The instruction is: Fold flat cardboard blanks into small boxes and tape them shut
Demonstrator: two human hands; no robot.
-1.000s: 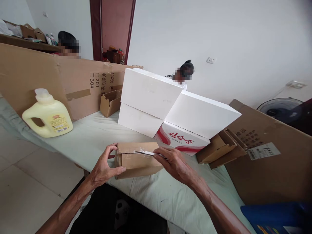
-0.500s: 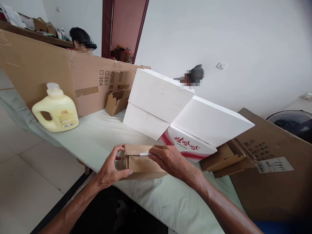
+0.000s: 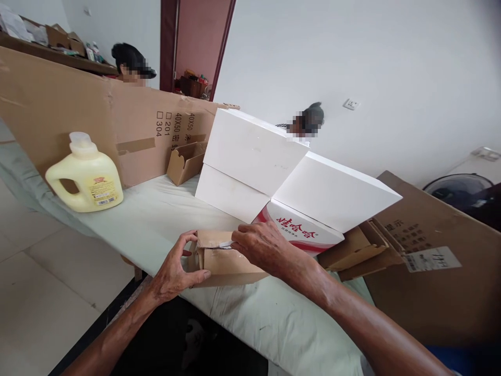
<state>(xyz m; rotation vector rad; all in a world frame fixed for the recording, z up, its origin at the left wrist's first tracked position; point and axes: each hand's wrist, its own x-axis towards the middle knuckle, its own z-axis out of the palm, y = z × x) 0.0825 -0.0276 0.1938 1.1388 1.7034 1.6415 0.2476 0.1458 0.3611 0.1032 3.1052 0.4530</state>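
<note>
A small brown cardboard box (image 3: 230, 266) rests on the cloth-covered table in front of me, its top seam partly parted at the left. My left hand (image 3: 178, 269) grips the box's left end, thumb on the near side and fingers over the far edge. My right hand (image 3: 260, 245) is closed around a knife (image 3: 225, 244) with a whitish handle, held at the top seam. Most of the handle is hidden by the fingers, and the blade lies at the slit. Just behind the box stands a white carton (image 3: 299, 230) with red lettering and its flaps raised.
A yellow jug (image 3: 94, 177) stands at the left. Behind it a large cardboard panel (image 3: 136, 125) rises. Small open boxes (image 3: 188, 159) (image 3: 352, 245) flank the white carton, and a big box (image 3: 426, 271) stands at the right. Two people (image 3: 131, 60) (image 3: 311, 120) are beyond.
My right hand has tilted the knife up and shifted slightly left along the seam, and the slit looks wider. My left hand keeps its hold on the box. The view has shifted slightly.
</note>
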